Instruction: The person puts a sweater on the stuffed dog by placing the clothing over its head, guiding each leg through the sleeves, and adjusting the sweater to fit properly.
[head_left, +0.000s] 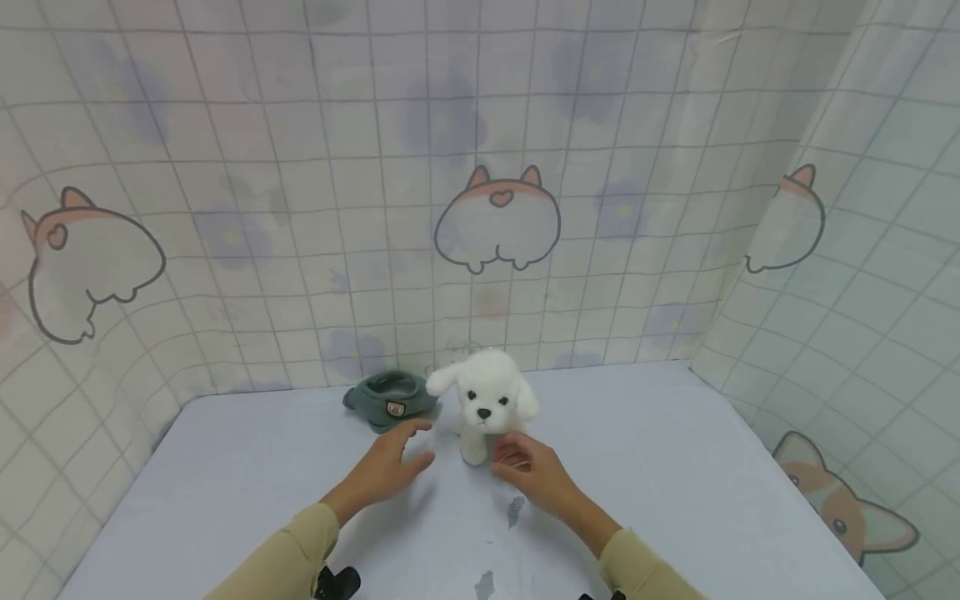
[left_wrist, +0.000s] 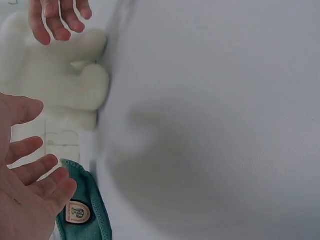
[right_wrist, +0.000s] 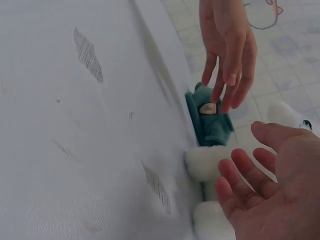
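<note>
A white plush dog [head_left: 486, 400] stands upright near the back edge of the table, facing me. Beside it on the left lies a small grey-green cloth item [head_left: 393, 398] with a badge patch; its exact kind is unclear. My left hand [head_left: 382, 467] hovers in front of that item, left of the dog, fingers spread and holding nothing. My right hand [head_left: 534, 473] is by the dog's front leg, its fingers loosely bent with nothing in them. Whether it touches the plush cannot be told. Both wrist views show the fingers apart from each other.
A white-covered table [head_left: 637, 467] carries everything, with grey worn patches [head_left: 515, 512] in front of the dog. Behind and at the sides hangs a checked curtain [head_left: 360, 192] printed with cartoon corgis.
</note>
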